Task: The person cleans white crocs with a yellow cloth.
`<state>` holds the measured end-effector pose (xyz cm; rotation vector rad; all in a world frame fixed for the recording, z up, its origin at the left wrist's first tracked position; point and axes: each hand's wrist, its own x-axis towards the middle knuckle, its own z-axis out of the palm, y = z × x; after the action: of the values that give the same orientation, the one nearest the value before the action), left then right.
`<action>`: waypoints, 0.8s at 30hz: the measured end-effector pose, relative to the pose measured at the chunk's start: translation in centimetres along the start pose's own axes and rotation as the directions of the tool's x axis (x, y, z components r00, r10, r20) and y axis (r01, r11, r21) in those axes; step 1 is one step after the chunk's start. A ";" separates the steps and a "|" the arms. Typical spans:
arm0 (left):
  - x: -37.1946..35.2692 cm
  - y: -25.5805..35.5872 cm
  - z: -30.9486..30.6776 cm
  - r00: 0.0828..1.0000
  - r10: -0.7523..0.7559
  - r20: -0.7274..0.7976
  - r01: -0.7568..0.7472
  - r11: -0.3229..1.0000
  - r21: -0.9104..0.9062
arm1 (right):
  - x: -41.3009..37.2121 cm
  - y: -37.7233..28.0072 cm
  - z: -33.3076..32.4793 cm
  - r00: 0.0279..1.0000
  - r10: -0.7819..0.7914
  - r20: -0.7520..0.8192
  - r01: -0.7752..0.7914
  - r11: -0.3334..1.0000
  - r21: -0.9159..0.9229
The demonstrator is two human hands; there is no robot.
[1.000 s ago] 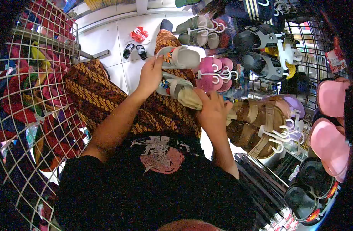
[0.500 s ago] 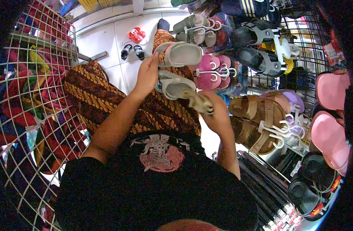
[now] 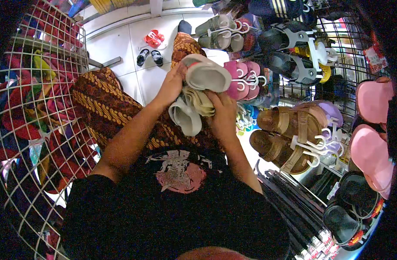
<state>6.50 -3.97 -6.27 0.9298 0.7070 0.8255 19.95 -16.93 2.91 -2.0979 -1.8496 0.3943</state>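
Note:
My left hand (image 3: 171,85) is closed on a pair of pale grey clogs, held above my lap. The upper clog (image 3: 210,78) has its opening towards me and a red mark near its front. Below it hangs the lower clog (image 3: 185,119), tilted downwards. A crumpled beige cloth (image 3: 200,102) is pressed between the two clogs. My right hand (image 3: 223,112) is closed on this cloth, its fingers partly hidden behind it and the upper clog.
Brown sandals (image 3: 289,134), pink sandals (image 3: 244,80) and grey-black sandals (image 3: 293,67) hang on a rack at right. Black belts (image 3: 289,208) lie below. A wire mesh bin (image 3: 42,104) stands at left. Small red shoes (image 3: 153,39) and black-white shoes (image 3: 150,57) are on the tiled floor.
My right hand has moved left and up with the cloth, into the space between the clogs. The clogs have tilted, and the lower one has swung downwards.

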 end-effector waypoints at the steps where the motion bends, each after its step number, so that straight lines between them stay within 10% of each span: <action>1: 0.6 0.0 -0.7 0.984 0.181 0.000 -0.166 0.904 0.395 | 0.0 -0.2 0.0 1.000 -0.023 0.001 0.023 1.000 -0.017; 5: 0.8 2.3 -1.2 0.993 -0.049 -0.109 0.075 0.966 0.249 | -0.2 -0.3 -2.2 0.979 -0.201 0.044 0.198 0.978 0.071; 11: -0.2 1.3 0.2 0.995 0.018 0.095 -0.044 0.959 0.281 | -0.6 -0.4 0.8 0.998 -0.005 -0.062 -0.001 0.996 -0.088; 18: 2.7 -1.5 -3.5 0.997 -0.013 -0.075 0.023 0.991 0.136 | 0.8 -0.8 -1.1 0.940 -0.339 -0.040 0.340 0.919 0.198; 20: 2.7 -1.8 -3.9 1.000 0.022 -0.013 -0.017 0.959 0.282 | 1.0 -0.3 0.6 0.953 -0.296 -0.063 0.298 0.954 0.029; 21: 1.8 -1.0 -2.0 0.994 0.097 -0.041 -0.097 0.995 0.013 | 1.2 0.0 1.3 0.958 -0.277 -0.076 0.274 0.960 -0.055; 24: 1.2 -2.7 -1.5 0.987 0.118 -0.111 -0.112 0.992 0.060 | 1.6 -0.1 1.9 0.974 -0.197 -0.113 0.205 0.977 0.066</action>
<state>6.67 -3.32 -9.49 0.9842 0.7838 0.9720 19.31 -15.19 1.25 -1.8232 -1.9289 0.2941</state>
